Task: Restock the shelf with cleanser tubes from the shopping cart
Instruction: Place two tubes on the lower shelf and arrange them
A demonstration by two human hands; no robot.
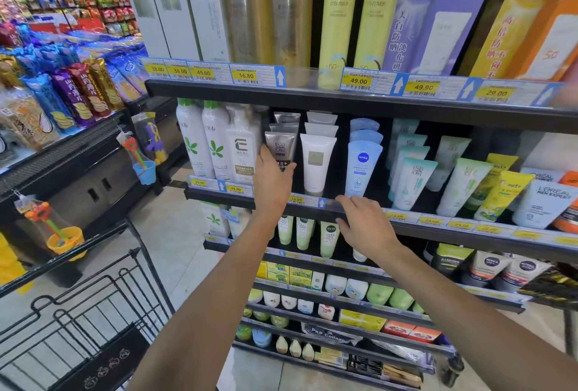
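Note:
My left hand (272, 178) grips the lower part of a brown and grey men's cleanser tube (280, 146) that stands at the front of its row on the middle shelf (406, 218). More tubes of the same kind stand behind it. To its right stand a white tube (316, 162) and a blue Nivea tube (362, 168). My right hand (364, 226) rests on the shelf's front rail just below the Nivea tube, fingers loosely curled, holding nothing. The black wire shopping cart (90, 312) is at the lower left; no tubes show in the part I can see.
Green and white cleanser tubes (413, 181) and a L'Oreal tube (544, 203) fill the shelf to the right. Tall bottles and boxes stand on the shelf above, small jars and boxes on those below. Snack racks (62, 93) line the aisle at left.

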